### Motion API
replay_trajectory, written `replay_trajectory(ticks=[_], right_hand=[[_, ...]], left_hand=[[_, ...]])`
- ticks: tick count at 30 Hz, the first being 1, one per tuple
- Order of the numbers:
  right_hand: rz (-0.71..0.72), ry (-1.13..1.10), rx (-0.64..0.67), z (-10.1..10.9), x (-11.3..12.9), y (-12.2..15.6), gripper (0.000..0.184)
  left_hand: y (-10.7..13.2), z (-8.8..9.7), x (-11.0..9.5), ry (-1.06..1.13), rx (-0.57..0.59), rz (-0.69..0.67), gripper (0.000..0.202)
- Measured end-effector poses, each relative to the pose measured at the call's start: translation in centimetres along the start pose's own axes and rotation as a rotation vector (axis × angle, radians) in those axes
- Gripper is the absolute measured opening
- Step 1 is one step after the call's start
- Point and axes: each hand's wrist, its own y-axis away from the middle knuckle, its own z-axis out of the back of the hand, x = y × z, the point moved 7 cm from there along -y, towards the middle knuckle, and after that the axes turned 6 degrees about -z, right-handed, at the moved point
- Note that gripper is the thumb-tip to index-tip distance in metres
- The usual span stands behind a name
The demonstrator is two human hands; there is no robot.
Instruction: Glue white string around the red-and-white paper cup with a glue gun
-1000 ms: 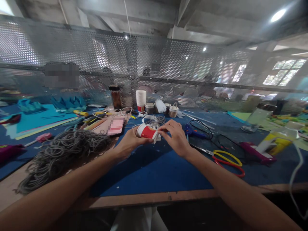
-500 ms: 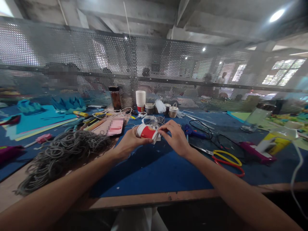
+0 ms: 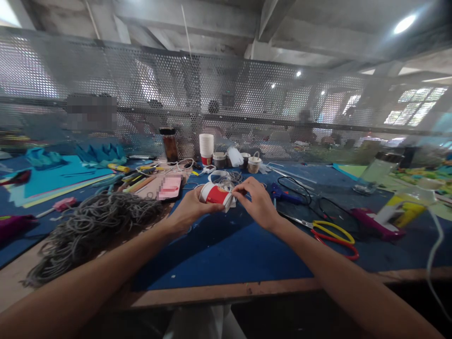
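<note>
A red and white paper cup [image 3: 215,194] lies on its side in the air above the blue mat [image 3: 226,249]. My left hand [image 3: 189,209] grips it from below and behind, fingers curled round its body. My right hand [image 3: 257,201] pinches at the cup's right end, thumb and forefinger pressed together there on a thin white strip or cord that I cannot make out clearly.
A heap of grey cord [image 3: 88,226] lies left. Scissors with yellow and red handles [image 3: 332,233] lie right, near a blue glue gun [image 3: 284,194] and black cable. A stack of paper cups [image 3: 206,147], a dark jar [image 3: 170,143], small tubs, pens and blue paper sheets [image 3: 60,174] sit behind. A perforated metal screen [image 3: 226,103] backs the bench.
Almost nothing has moved. My right fingers shifted slightly at the cup's end and the view has drifted a little.
</note>
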Motion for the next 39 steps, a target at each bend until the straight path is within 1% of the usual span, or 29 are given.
replay_trajectory(ticks=[8,20,28,39], right_hand=[[0.000,-0.016,0.013,-0.18,-0.25,-0.04,0.009],[-0.018,-0.055,0.039,-0.24,-0.31,-0.11,0.010],[-0.040,-0.094,0.056,-0.36,-0.48,-0.29,0.009],[-0.073,-0.147,0.075,-0.19,-0.64,-0.39,0.008]], left_hand=[[-0.01,-0.08,0.01,0.020,0.017,-0.003,0.049],[0.03,-0.04,-0.18,0.010,0.010,-0.002,0.045],[0.25,-0.33,-0.76,-0.003,0.017,0.002,0.048],[0.20,-0.24,-0.48,0.017,0.017,-0.001,0.045]])
